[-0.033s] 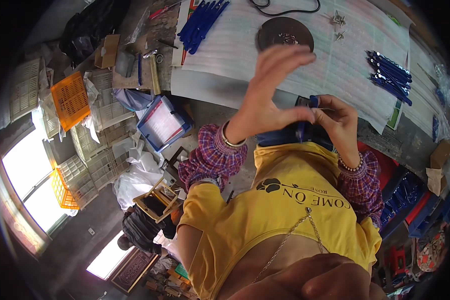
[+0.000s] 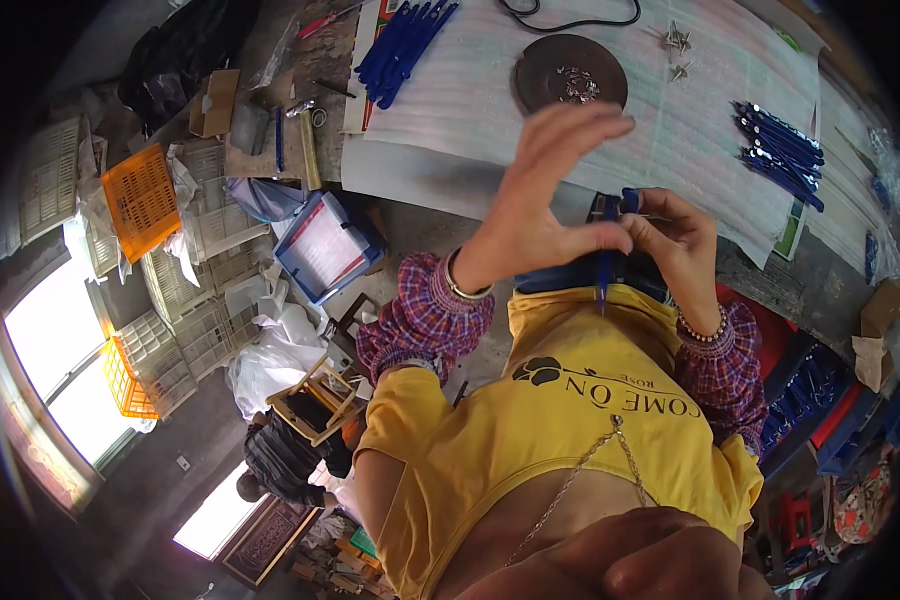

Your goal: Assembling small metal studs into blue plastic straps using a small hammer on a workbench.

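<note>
Slim blue strip (image 2: 604, 275) between the hands, near the surface (image 2: 695, 130). Left hand (image 2: 530, 225): grip spread, thumb by the strip. Right hand (image 2: 682, 240): fingers curled close (can't tell if pinching). Probably light, stiffish, slick; best taken mid-length.

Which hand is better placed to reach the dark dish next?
Probably the left hand: its outstretched fingers appear nearest the dark dish; the curled right hand sits farther away.
</note>
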